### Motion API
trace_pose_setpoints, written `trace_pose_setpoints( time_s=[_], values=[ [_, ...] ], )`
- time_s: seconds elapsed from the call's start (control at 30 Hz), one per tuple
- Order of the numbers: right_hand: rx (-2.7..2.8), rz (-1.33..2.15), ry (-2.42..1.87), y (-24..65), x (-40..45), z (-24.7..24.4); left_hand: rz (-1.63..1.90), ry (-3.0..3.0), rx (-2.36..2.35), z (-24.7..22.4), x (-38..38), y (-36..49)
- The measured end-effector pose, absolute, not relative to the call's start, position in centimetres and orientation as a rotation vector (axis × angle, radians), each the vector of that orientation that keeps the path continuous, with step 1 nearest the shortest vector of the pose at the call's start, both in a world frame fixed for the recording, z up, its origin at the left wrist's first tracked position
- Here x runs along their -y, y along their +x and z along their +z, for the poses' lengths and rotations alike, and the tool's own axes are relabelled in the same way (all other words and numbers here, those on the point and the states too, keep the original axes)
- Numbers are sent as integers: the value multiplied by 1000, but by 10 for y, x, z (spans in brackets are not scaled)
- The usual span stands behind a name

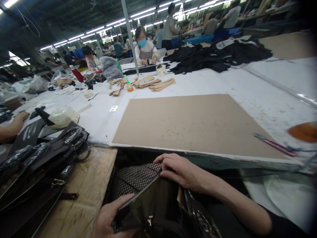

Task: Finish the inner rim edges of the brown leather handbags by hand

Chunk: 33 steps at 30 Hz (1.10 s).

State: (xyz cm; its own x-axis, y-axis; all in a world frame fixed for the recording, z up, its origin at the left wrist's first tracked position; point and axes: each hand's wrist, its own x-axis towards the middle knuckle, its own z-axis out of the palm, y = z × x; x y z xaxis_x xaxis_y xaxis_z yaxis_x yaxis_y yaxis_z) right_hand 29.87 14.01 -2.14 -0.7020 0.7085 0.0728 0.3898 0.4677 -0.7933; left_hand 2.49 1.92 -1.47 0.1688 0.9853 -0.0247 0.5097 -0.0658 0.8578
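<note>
A dark bag (158, 201) with a small metal clasp lies in my lap at the bottom of the head view, its opening facing up. At its lower left corner, my left hand (112, 216) is wrapped round the edge, thumb on top. My right hand (178, 168) pinches the upper rim of the same bag, fingers bent over it. Checkered cloth (136, 178) shows behind the bag, between the two hands. The inside of the bag is dark, and its lower part runs out of the frame.
Dark bags (44, 165) are piled on a wooden board (91, 178) at left. A brown sheet (188, 122) and pink-handled scissors (274, 144) lie on the white table (247, 89). Another person's hand (21, 117) rests at far left; a masked person (146, 49) sits opposite.
</note>
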Motion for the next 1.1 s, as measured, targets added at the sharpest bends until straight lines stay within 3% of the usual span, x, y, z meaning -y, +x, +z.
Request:
trace_pose_setpoints(
  time_s=[0.43,0.8,1.1],
  values=[
    [2261,1068,-979,280,-131,-46,344,1365,-1454,-5,-21,-11],
    [2191,1084,-958,271,-120,-50,351,1646,-1696,19,-51,29],
    [2198,1077,-923,265,-112,-47,-155,2011,-1606,34,-77,46]
  ],
)
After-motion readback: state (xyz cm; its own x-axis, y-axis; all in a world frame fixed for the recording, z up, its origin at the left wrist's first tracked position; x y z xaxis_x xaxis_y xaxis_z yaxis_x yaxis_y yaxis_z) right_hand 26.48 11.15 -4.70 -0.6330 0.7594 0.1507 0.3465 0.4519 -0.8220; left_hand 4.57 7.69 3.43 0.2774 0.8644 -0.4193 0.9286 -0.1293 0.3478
